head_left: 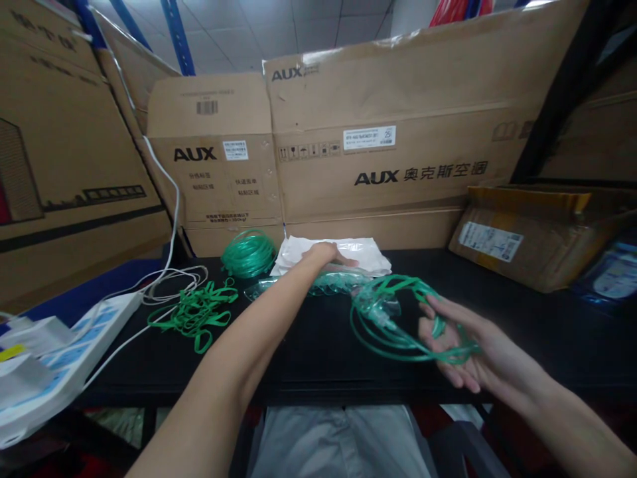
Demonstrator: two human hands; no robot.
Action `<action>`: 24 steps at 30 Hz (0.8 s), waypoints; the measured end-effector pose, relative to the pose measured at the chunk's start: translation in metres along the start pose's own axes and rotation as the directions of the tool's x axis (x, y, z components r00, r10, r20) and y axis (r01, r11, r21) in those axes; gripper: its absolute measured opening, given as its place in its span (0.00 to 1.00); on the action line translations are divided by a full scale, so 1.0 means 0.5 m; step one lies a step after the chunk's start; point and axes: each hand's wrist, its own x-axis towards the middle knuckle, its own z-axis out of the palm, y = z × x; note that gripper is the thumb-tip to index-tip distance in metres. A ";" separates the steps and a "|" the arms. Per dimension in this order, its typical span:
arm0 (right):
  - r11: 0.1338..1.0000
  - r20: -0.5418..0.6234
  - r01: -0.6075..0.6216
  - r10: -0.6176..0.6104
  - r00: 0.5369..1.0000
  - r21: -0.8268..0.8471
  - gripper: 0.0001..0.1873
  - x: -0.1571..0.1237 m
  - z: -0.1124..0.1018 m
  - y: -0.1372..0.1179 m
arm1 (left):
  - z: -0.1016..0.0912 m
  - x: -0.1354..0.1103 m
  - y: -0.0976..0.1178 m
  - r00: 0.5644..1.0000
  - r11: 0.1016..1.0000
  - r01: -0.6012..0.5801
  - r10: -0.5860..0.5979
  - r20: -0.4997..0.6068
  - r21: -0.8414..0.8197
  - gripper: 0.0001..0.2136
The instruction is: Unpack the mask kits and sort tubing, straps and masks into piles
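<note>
My left hand (326, 255) reaches forward over the black table (318, 345) and rests on a stack of clear plastic bags (358, 255), fingers laid flat on it. Just below it lies a clear oxygen mask part (328, 284). My right hand (455, 345) is palm up at the right, fingers curled loosely through loops of green tubing (393, 318) that hangs from it with a clear mask piece (381, 307) attached.
A coil of green tubing (247, 253) lies at the back left, and green elastic straps (196, 311) are strewn beside it. A white power strip (74, 345) with cables sits at the left edge. Cardboard boxes (378, 153) wall the back; a brown parcel (527, 239) lies at right.
</note>
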 end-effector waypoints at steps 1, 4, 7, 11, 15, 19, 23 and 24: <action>0.999 0.063 -0.051 0.051 0.997 0.000 0.17 0.009 0.005 0.010 | -0.012 -0.006 0.005 1.000 1.000 0.003 -0.003 -0.023 -0.014 0.34; 0.988 0.178 -0.144 0.153 0.972 -0.059 0.16 0.040 0.020 0.031 | -0.055 -0.043 0.019 0.993 0.999 -0.054 0.053 -0.105 0.001 0.27; 0.962 0.121 -0.159 0.188 0.975 -0.220 0.16 0.065 0.026 0.034 | -0.084 -0.127 0.030 0.956 0.977 -0.210 0.202 -0.213 -0.018 0.18; 0.773 -0.018 0.024 -0.046 0.999 -0.634 0.20 0.080 0.009 0.022 | -0.067 -0.291 0.027 0.831 0.845 -0.522 0.472 -0.293 -0.119 0.15; 0.165 0.056 0.208 -0.642 0.765 -0.964 0.15 0.066 -0.004 0.015 | -0.010 -0.421 -0.002 0.825 0.800 -0.563 0.529 -0.198 -0.206 0.13; -0.049 0.372 0.436 -0.610 0.700 -0.899 0.11 0.033 0.025 0.042 | 0.035 -0.453 -0.026 0.856 0.830 -0.516 0.503 -0.117 -0.212 0.20; -0.139 0.533 0.551 -0.522 0.666 -0.823 0.06 0.030 0.058 0.087 | 0.059 -0.433 -0.030 0.848 0.840 -0.529 0.515 -0.127 -0.122 0.24; -0.153 0.536 0.545 -0.522 0.664 -0.824 0.05 0.034 0.061 0.096 | 0.063 -0.428 -0.030 0.839 0.836 -0.541 0.527 -0.138 -0.091 0.23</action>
